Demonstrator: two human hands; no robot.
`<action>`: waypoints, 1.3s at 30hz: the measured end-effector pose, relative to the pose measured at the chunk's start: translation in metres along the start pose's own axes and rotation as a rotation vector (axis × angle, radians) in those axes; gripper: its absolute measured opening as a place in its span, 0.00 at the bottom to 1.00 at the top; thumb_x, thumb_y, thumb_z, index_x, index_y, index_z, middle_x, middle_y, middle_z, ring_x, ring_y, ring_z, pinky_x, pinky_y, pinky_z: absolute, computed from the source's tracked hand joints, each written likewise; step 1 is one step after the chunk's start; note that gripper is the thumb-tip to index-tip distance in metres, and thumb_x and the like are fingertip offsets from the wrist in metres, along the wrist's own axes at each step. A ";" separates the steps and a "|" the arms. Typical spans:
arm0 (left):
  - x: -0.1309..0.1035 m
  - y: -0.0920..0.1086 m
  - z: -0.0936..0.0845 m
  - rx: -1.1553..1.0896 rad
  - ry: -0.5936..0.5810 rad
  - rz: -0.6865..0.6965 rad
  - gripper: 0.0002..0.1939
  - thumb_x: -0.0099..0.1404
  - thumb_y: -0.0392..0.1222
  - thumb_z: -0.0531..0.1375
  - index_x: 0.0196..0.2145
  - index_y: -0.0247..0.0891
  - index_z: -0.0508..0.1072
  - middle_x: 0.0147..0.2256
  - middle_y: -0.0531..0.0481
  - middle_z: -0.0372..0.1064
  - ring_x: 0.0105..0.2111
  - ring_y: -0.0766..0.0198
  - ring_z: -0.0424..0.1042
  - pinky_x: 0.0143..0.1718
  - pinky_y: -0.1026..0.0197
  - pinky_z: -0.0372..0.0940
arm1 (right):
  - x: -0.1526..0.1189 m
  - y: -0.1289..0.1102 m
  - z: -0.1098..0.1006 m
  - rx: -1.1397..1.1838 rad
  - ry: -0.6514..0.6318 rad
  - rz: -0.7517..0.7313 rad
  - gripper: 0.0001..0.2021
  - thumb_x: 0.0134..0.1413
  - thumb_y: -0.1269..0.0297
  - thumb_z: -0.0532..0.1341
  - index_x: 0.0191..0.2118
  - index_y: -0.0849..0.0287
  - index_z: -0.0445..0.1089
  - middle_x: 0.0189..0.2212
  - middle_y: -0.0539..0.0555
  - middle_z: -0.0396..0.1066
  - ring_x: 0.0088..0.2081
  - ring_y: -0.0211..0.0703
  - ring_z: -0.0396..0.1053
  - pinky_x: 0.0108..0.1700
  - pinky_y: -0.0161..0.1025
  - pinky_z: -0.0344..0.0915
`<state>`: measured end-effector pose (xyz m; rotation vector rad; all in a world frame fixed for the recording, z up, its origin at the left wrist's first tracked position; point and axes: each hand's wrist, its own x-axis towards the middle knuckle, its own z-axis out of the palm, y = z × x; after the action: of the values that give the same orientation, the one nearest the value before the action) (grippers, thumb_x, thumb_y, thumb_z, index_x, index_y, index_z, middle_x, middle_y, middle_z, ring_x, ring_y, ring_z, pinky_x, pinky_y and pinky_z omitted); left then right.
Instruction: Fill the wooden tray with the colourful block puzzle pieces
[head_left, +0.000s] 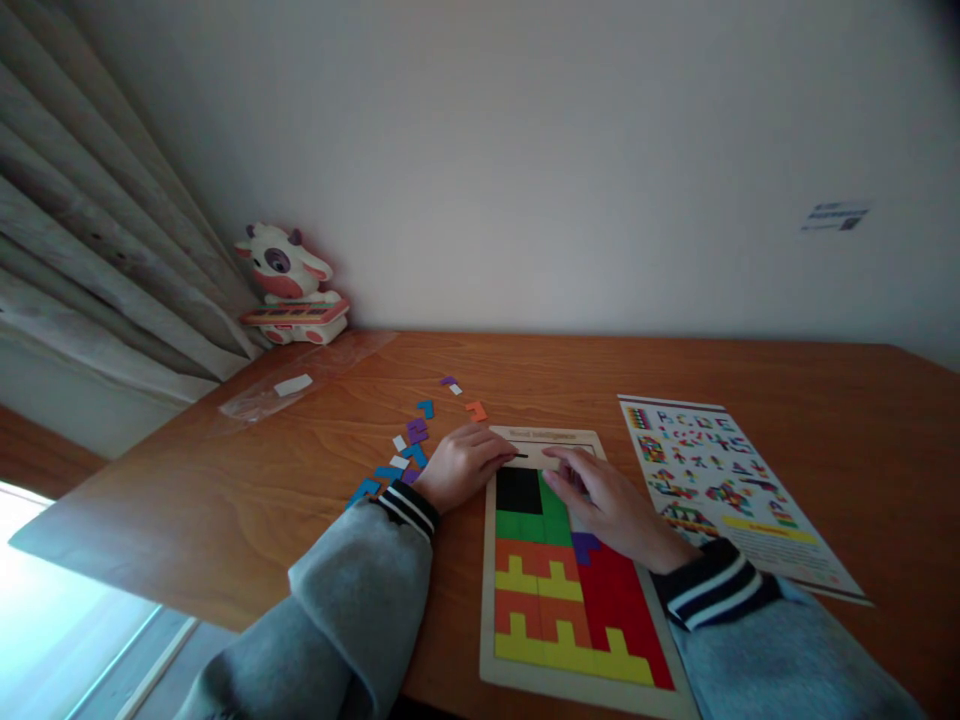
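A puzzle board (491,600) with a pale wooden frame lies in front of me. Green, orange, yellow, red and purple pieces fill much of it, and a black patch (517,491) shows at its upper left. My left hand (463,466) rests at the board's top left edge, fingers closed on a small dark puzzle piece (520,456) seen almost edge-on. Over the upper right of the board is my right hand (604,502), thumb and index finger apart, with nothing visible between them. It covers part of the board.
Loose blue (365,490), purple, white and orange pieces (476,411) lie left of the board. On the right is a printed pattern sheet (757,500). A clear plastic bag (255,402) and a cow toy with a keyboard (294,285) sit at the back left, by the curtain.
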<state>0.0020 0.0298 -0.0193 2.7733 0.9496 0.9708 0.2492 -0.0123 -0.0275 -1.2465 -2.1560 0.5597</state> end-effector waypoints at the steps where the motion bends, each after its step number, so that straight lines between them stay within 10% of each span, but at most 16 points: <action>1: 0.002 0.004 0.003 -0.019 -0.021 0.004 0.10 0.73 0.41 0.55 0.40 0.38 0.76 0.38 0.48 0.77 0.39 0.63 0.74 0.43 0.60 0.69 | 0.000 0.000 0.000 -0.001 0.002 -0.005 0.18 0.68 0.54 0.52 0.55 0.58 0.66 0.35 0.54 0.72 0.36 0.45 0.71 0.41 0.44 0.67; 26: 0.006 0.017 0.001 0.063 -0.211 0.104 0.13 0.74 0.43 0.52 0.44 0.37 0.75 0.39 0.45 0.77 0.42 0.60 0.75 0.46 0.58 0.67 | 0.000 0.002 0.000 -0.016 0.006 -0.019 0.16 0.67 0.55 0.54 0.53 0.57 0.67 0.35 0.54 0.73 0.37 0.45 0.71 0.43 0.45 0.68; 39: 0.004 0.013 -0.004 0.180 -0.047 -0.047 0.11 0.73 0.41 0.53 0.38 0.37 0.75 0.34 0.46 0.75 0.37 0.59 0.74 0.42 0.56 0.69 | -0.001 0.001 -0.001 -0.023 -0.006 -0.024 0.16 0.67 0.54 0.54 0.50 0.58 0.69 0.35 0.54 0.72 0.37 0.45 0.71 0.42 0.44 0.66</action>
<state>0.0094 0.0211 -0.0108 2.8881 1.1432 0.8493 0.2509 -0.0121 -0.0277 -1.2309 -2.1854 0.5308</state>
